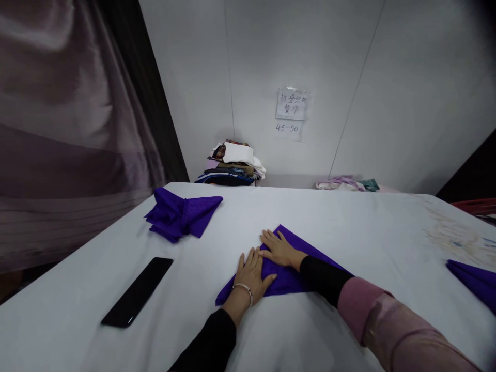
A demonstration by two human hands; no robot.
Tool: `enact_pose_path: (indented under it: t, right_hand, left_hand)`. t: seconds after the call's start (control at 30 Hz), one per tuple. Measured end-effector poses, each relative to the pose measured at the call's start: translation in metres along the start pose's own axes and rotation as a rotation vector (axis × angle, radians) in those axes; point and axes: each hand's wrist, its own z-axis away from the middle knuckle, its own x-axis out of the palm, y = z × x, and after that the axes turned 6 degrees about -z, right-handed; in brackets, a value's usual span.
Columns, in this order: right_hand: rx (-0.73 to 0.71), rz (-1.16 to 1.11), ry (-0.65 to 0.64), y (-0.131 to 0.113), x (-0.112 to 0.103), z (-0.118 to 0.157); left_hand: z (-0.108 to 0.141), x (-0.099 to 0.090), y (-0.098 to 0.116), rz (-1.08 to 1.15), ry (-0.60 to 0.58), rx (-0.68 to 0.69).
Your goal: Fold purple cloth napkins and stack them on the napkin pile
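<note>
A purple cloth napkin [290,283], folded to a triangle, lies on the white-covered table [186,330] in front of me. My left hand [251,275], with a bracelet at the wrist, rests flat on the napkin's left part, fingers stretched out. Just right of it, my right hand [282,250] lies flat near the upper edge, fingers spread. The two hands almost meet at the fingertips. My right forearm covers part of the napkin's right side.
A bunched purple napkin [182,214] sits at the back left, with a black phone [138,292] nearer me. Another purple cloth [473,284] lies at the right edge. Behind the table are stacked clothes [232,163], more cloth [344,182] and a wall with paper notes [291,106].
</note>
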Motion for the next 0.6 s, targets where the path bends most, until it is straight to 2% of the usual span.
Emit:
enact_pose_path:
  t: [0.17, 0.3, 0.47, 0.6]
  right_hand:
    - [0.194, 0.053, 0.059, 0.026, -0.005, -0.013]
    - [0.221, 0.046, 0.079, 0.038, -0.001, -0.017]
    - [0.233, 0.007, 0.049, 0.035, -0.01, -0.017]
    - [0.211, -0.004, 0.065, 0.019, -0.014, -0.019]
  left_hand:
    - [-0.002, 0.001, -0.001, 0.001, -0.007, -0.001]
    - [-0.002, 0.003, -0.002, 0.004, -0.018, 0.007]
    - [-0.002, 0.004, -0.002, 0.005, -0.006, 0.009]
    - [-0.002, 0.005, -0.002, -0.001, 0.004, 0.012]
